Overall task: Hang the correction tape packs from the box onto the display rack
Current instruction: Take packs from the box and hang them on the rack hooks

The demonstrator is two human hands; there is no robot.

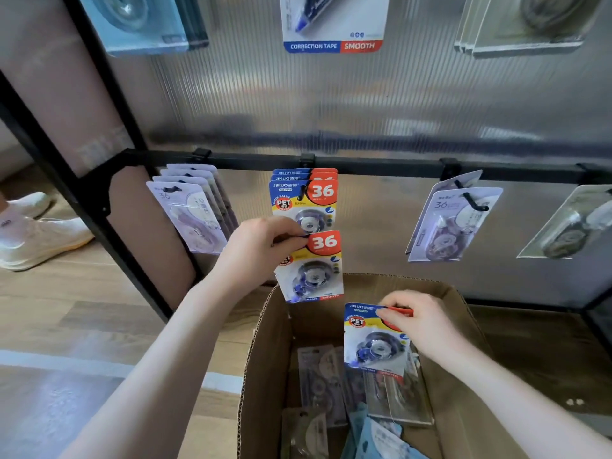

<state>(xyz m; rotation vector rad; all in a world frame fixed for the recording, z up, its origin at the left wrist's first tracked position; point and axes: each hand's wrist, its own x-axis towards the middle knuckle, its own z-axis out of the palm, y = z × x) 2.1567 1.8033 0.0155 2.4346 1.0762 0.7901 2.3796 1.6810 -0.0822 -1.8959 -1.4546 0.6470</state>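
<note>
My left hand [258, 246] grips the top left corner of a blue, red and yellow correction tape pack [313, 268], held upright just below the matching packs [304, 200] hanging on the middle hook of the black rail [381, 165]. My right hand [420, 323] pinches the top edge of a second identical pack [376, 341] above the open cardboard box [265, 342]. Inside the box lie several more packs [321, 376], grey and light blue ones among them.
Lilac packs [192, 207] hang on the left hook, and more lilac ones [453, 220] on a hook to the right. A dark pack [569, 226] hangs at far right. White shoes [36, 233] stand on the wood floor at left, beyond the rack's black frame [99, 207].
</note>
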